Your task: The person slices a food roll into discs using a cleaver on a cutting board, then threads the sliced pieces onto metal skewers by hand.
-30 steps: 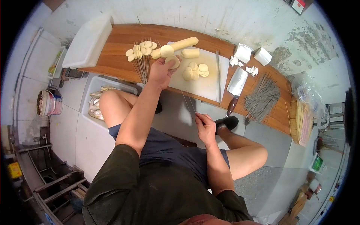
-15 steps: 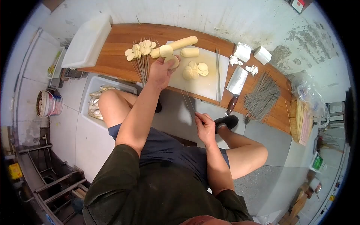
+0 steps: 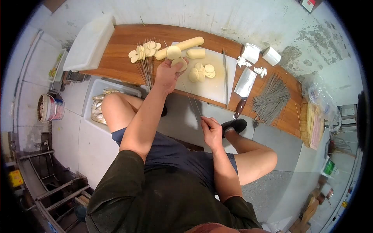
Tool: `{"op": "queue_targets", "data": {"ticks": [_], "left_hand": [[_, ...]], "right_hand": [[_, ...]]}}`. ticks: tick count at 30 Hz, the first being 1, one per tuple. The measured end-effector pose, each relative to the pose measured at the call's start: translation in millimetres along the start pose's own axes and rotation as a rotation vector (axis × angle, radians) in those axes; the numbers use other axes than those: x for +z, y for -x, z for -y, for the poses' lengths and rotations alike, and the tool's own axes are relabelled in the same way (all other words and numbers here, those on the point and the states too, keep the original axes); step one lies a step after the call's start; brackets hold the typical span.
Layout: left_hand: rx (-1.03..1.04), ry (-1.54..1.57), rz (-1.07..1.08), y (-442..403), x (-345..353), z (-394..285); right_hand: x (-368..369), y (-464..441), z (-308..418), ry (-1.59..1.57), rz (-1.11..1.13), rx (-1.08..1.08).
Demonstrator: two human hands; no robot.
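Slices (image 3: pixel 196 75) on the cutting board (image 3: pixel 216 83), cleaver (image 3: pixel 245 83) to its right

Left hand (image 3: pixel 169 74): fingers pinch a pale round slice (image 3: pixel 179 65); a second slice (image 3: pixel 173 52) sits just beyond the fingertips. Right hand (image 3: pixel 212 130): lower, close to the body, thumb and finger closed on a thin skewer (image 3: pixel 190 99) that slants up toward the left hand. Ahead-left of the left hand: fanned skewers bearing slices (image 3: pixel 145 50). Right of it: white cutting board (image 3: pixel 211 93) with a cluster of slices (image 3: pixel 202 73) and a short roll piece (image 3: pixel 196 53). Ahead-right of the right hand: cleaver (image 3: pixel 245 83), handle nearest the hand; beyond it, a heap of bare skewers (image 3: pixel 271 101).
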State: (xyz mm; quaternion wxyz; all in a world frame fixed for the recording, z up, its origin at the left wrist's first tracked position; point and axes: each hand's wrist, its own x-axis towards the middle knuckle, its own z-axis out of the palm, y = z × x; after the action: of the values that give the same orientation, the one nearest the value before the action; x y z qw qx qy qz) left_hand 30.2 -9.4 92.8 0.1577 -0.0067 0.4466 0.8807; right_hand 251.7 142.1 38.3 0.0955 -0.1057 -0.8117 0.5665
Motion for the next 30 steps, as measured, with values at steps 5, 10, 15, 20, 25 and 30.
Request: {"op": "queue_targets", "data": {"ticks": [5,10,15,20,25,30], "left_hand": [[0.003,-0.008,0.006,1.3,-0.4,1.5],[0.011,-0.019,0.026,3.6,1.5,4.8],[-0.014,-0.047,0.015,5.6,4.0,6.1],[-0.055,0.057,-0.030,5.3,2.0,5.0],[-0.051,0.052,-0.059,3.4,-1.6,8.5],[-0.043,0.024,-0.050,3.6,-1.7,10.0]], "right_hand": [[0.7,-0.5,1.7,0.005,-0.016,-0.008],[2.1,-0.5,0.8,0.000,-0.022,-0.004],[2.2,-0.4,4.9,0.009,-0.013,0.016],[2.2,-0.9,4.7,0.016,-0.031,0.034],[3.4,-1.5,4.6,0.013,-0.049,0.028],[3.1,-1.6,4.5,0.026,-0.041,0.039]]}}
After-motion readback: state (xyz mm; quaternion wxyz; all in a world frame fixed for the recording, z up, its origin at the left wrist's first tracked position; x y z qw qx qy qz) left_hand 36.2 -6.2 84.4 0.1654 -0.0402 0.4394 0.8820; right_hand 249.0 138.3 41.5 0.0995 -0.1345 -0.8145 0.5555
